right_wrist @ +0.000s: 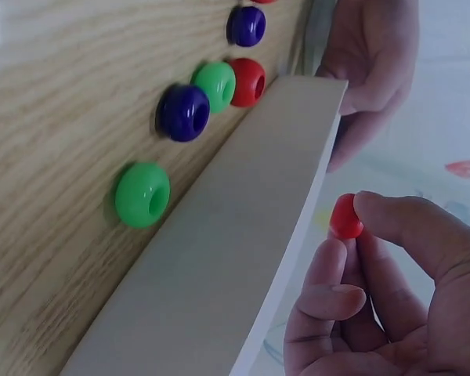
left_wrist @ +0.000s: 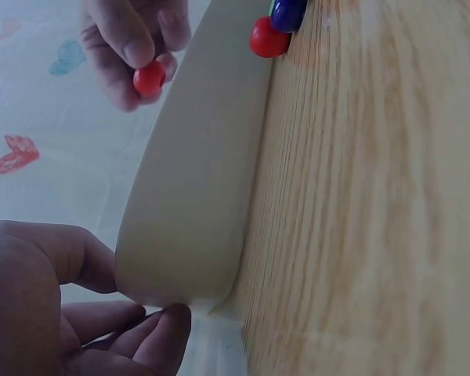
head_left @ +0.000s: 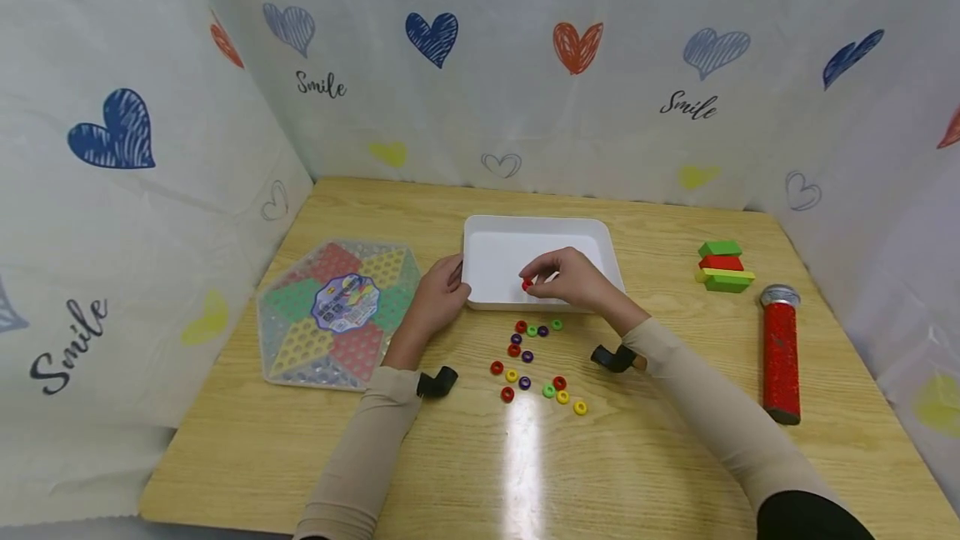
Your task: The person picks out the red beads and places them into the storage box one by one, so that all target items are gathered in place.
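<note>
A white tray [head_left: 540,252] stands on the table, and its inside looks bare around the right hand. My left hand [head_left: 441,294] holds the tray's near left corner; in the left wrist view the thumb and fingers [left_wrist: 160,337] lie on either side of that corner. Over the tray's near rim, my right hand [head_left: 566,277] pinches a red bead [right_wrist: 345,217] between thumb and fingertips. Close in front of the tray lie a green bead [right_wrist: 142,194], a dark blue bead [right_wrist: 182,113] and another red bead [right_wrist: 247,81], with holes through them.
Several more beads, such as a yellow one [head_left: 581,408], are scattered toward the table's front. At left lies a hexagonal board [head_left: 300,348] with coloured triangles. A stack of blocks [head_left: 723,263] and a red cylinder [head_left: 782,357] stand at right. Patterned curtains surround the table.
</note>
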Demonstrator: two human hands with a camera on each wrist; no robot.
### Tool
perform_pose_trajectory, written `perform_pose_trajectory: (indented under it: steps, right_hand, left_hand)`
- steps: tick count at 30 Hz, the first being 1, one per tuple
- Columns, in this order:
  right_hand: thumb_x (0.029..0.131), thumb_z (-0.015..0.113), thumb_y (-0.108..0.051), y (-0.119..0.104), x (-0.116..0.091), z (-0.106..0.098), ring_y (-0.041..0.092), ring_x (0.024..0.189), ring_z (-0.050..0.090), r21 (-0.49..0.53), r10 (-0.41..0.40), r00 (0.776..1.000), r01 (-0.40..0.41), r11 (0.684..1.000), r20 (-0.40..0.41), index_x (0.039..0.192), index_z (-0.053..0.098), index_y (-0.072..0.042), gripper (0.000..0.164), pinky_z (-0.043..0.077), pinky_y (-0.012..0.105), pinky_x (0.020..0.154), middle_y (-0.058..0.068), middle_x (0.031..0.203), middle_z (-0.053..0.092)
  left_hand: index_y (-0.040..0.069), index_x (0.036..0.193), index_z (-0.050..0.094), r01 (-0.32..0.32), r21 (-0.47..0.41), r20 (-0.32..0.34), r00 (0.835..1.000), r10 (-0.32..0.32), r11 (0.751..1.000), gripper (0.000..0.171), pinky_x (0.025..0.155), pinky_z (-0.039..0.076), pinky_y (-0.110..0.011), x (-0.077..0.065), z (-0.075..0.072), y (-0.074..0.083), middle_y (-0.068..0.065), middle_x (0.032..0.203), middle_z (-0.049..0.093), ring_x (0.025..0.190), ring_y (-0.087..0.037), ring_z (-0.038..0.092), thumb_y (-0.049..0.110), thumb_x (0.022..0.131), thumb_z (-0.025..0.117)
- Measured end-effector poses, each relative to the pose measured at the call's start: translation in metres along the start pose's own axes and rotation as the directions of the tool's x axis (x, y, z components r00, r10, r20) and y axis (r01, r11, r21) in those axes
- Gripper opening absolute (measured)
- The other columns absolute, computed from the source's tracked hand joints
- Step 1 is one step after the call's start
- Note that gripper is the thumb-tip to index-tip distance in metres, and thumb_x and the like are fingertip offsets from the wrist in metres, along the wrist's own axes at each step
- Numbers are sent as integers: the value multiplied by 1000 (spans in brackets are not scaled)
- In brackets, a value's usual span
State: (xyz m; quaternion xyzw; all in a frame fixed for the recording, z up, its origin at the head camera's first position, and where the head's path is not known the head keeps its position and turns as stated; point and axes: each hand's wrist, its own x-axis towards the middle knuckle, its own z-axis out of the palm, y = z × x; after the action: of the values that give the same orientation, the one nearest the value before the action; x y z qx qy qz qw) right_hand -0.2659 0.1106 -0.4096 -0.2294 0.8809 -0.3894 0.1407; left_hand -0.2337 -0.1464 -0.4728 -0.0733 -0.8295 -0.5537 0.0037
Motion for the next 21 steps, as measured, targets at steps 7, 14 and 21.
perform_pose_trajectory:
  steps: [7, 14, 21]
  right_hand:
    - [85, 78, -9, 8, 10, -2, 17, 85, 63, 29, 52, 999, -51, 998, -14, 110, 78, -4, 25, 53, 26, 71, 8, 99, 76]
    - [85, 78, -10, 12, 17, 0, 18, 86, 63, 15, 70, 997, -70, 997, -19, 110, 78, -6, 24, 51, 27, 73, 8, 100, 76]
    - [86, 79, -12, 18, 27, 4, 17, 86, 62, 5, 85, 996, -85, 996, -35, 109, 79, -9, 24, 50, 25, 69, 8, 102, 76]
  left_hand:
    - [0, 154, 39, -5, 4, 4, 1000, 5, 1000, 61, 115, 45, -38, 2, 2, -3, -16, 155, 44, 144, -28, 46, 6, 94, 50]
    - [1, 153, 42, -4, 3, -7, 1000, 4, 1000, 60, 114, 46, -36, 2, 2, -3, -15, 154, 47, 143, -27, 48, 5, 94, 51]
    - [1, 153, 42, 5, 8, -14, 1000, -5, 1000, 59, 114, 46, -35, 2, 1, -3, -14, 154, 47, 143, -26, 48, 6, 94, 51]
